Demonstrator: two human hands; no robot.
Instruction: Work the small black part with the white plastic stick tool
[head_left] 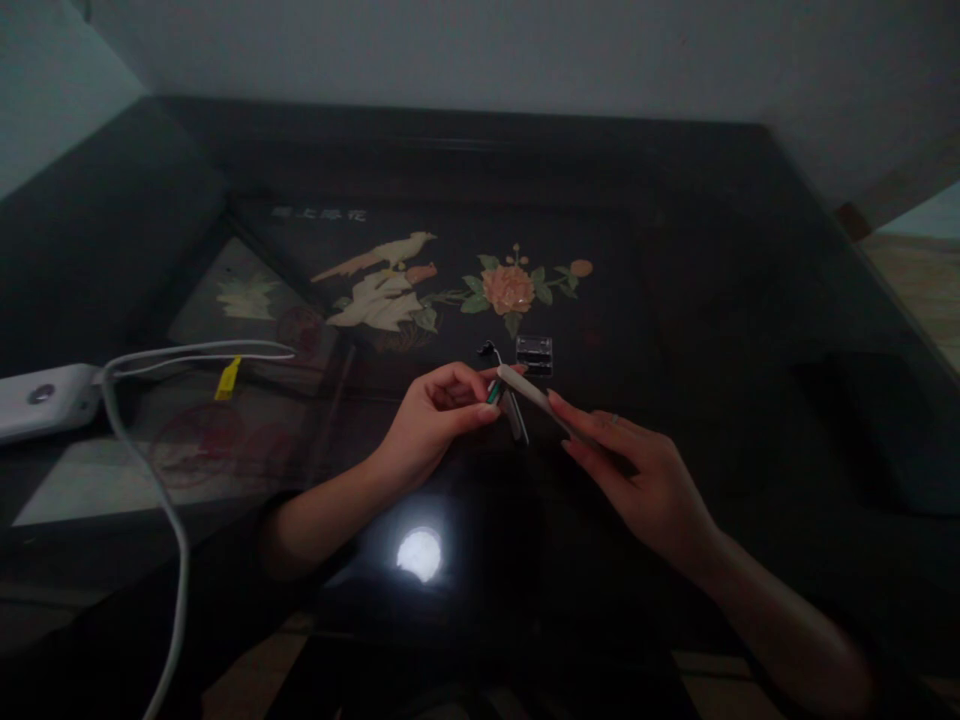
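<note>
Over the middle of the dark glossy table, my left hand (pixel 439 410) pinches a small green piece (pixel 493 392) between thumb and fingers. My right hand (pixel 641 470) grips a pale, flat stick-like piece (pixel 529 388), whose rounded end meets the left fingertips. Just below hangs or stands a thin dark piece with a light edge (pixel 516 418); what supports it is hidden. A small black bit (pixel 487 348) with a thin pale line lies beyond the left fingers. Past the fingertips is a small clear-and-black box (pixel 534 356). The room is dim, so fine details are unclear.
On the left, a white device (pixel 49 400) has a white cable (pixel 176 530) running toward the front edge, with a yellow tag (pixel 228 379). A dark flat object (pixel 900 430) lies at the right. The table's inlay shows birds and a flower (pixel 508 289).
</note>
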